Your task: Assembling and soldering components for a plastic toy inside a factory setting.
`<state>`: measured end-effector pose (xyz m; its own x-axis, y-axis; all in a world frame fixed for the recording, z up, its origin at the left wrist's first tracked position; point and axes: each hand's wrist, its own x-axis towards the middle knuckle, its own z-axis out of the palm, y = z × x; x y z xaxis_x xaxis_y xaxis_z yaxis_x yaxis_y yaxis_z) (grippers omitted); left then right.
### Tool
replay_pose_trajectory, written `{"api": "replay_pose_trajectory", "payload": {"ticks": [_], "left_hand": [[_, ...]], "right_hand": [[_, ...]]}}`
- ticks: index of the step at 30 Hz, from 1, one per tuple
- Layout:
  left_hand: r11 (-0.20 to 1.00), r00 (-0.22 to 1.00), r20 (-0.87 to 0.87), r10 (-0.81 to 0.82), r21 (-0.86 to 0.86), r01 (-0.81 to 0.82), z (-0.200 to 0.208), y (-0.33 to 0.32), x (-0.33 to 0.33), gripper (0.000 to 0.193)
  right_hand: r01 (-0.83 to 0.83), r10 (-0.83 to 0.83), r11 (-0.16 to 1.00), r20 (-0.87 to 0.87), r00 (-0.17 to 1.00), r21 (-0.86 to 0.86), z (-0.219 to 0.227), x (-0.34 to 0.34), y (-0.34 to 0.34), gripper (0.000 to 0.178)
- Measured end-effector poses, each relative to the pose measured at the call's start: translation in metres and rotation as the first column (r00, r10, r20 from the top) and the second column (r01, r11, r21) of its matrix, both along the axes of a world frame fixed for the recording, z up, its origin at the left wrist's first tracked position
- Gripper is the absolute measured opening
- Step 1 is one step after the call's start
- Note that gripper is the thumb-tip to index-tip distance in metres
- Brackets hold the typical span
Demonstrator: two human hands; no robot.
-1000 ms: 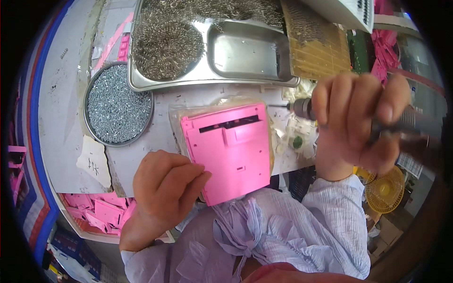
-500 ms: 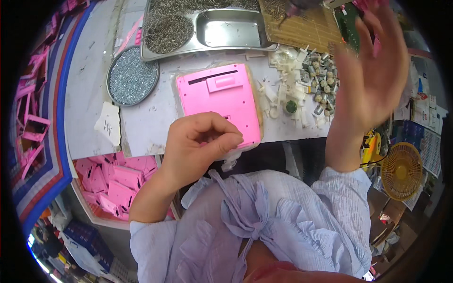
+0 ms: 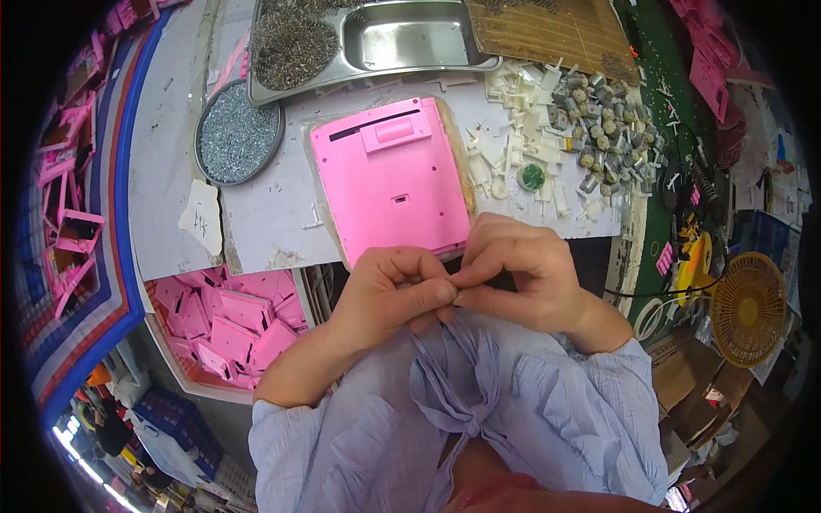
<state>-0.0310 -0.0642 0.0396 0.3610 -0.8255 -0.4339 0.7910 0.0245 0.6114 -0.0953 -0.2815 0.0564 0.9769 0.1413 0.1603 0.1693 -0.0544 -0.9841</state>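
My left hand (image 3: 398, 289) and my right hand (image 3: 519, 272) meet fingertip to fingertip in front of my chest, just off the table's near edge. Both are closed in a pinch. Whatever lies between the fingertips is too small or too hidden to name. Beyond them a flat pink plastic casing (image 3: 376, 175) lies on a pad at the table's front edge. It has a long dark slot near its far end, a raised block below that slot, and several small holes. My fingers cover the view of its nearest corner.
A round dish of small silvery screws (image 3: 238, 132) stands to the left. Behind is a metal tray (image 3: 410, 36) holding small metal parts. White plastic pieces (image 3: 513, 128) and small motors (image 3: 603, 128) are heaped to the right. A box of pink casings (image 3: 231, 329) sits below left; a yellow fan (image 3: 748, 308) stands right.
My right hand has come down from the upper right, where it was raised and blurred, to meet my left fingertips. The left hand now sits slightly lower. A dark tool over the cardboard is out of sight.
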Motion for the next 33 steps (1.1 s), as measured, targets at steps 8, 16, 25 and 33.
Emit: {"api": "replay_pose_trajectory", "payload": {"ticks": [8, 16, 25, 33], "left_hand": [[0.932, 0.786, 0.581, 0.211, 0.121, -0.34, 0.006, 0.001, 0.006, 0.018], [0.856, 0.516, 0.834, 0.195, 0.112, -0.505, -0.014, 0.035, 0.022, 0.016], [0.756, 0.462, 0.873, 0.158, 0.194, -0.625, -0.008, 0.045, 0.019, 0.006], [0.836, 0.272, 0.96, 0.063, 0.098, -0.539, 0.002, 0.011, 0.048, 0.008]], "right_hand": [[0.178, -0.139, 0.949, 0.159, 0.977, -0.26, -0.011, 0.018, -0.005, 0.015], [0.108, 0.024, 0.794, 0.209, 0.978, -0.598, -0.024, 0.039, -0.012, 0.018], [0.276, -0.103, 0.798, 0.331, 0.938, -0.535, -0.003, 0.055, -0.06, 0.03], [0.005, -0.023, 0.997, 0.234, 0.972, 0.079, 0.069, 0.216, -0.073, 0.041]]}}
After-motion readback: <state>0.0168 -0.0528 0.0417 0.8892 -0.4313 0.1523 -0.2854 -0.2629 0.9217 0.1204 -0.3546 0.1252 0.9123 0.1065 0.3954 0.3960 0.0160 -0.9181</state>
